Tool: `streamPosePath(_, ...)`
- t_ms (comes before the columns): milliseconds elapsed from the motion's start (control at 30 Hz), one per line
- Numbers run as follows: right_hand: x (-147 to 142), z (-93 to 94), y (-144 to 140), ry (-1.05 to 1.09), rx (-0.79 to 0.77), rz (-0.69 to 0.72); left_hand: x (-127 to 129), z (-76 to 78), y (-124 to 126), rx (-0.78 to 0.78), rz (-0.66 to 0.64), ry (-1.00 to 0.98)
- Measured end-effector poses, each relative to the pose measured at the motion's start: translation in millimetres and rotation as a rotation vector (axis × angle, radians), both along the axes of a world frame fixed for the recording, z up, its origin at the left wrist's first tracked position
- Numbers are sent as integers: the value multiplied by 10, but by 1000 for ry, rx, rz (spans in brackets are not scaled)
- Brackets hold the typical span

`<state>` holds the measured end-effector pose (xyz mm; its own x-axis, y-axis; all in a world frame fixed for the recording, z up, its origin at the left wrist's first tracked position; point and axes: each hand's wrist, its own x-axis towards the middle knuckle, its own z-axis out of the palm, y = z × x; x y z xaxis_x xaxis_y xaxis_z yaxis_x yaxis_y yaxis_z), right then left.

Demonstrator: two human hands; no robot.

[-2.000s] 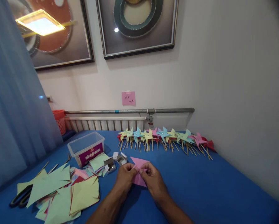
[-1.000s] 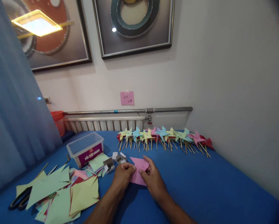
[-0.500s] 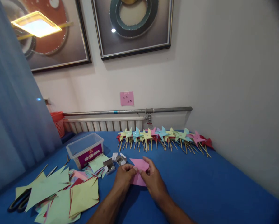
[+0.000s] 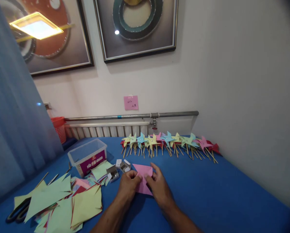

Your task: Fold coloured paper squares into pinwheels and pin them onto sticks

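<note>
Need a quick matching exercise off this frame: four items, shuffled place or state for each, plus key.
Items:
1. pink paper
2. plastic tub
3. scissors
4. pinwheels

Places or states:
A. lined up near the wall
B. partly covered by a pale green sheet
C. held by the left hand and right hand
D. clear, with a purple label

Pairs: 1-C, 2-D, 3-B, 4-A

Blue tabletop (image 4: 215,194). We see pinwheels (image 4: 168,138) in a long row along the back, sticks toward us. Left side: clear plastic tub (image 4: 93,162), purple label; small open boxes (image 4: 113,174) near it. Front left, we mark a messy pile of coloured paper (image 4: 86,205), black-handled scissors (image 4: 20,209) partly underneath.
</note>
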<state>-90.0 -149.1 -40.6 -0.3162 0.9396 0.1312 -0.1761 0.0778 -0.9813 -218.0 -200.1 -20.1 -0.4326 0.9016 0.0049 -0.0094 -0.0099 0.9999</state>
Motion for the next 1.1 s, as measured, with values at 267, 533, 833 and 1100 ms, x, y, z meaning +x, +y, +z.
streamPosePath(267, 52, 79, 83, 4, 103, -64, 71, -21, 3, -20, 17, 24)
streamPosePath(533, 188, 304, -63, -274, 482, -177, 81, -27, 10, -29, 56, -13)
streamPosePath(833, 190, 298, -124, -321, 584, -13, 59, -1, 19, 33, 59, -107)
streamPosePath(1100, 228, 347, -87, -297, 585, 42, 49, 64, -28, 21, -23, -75)
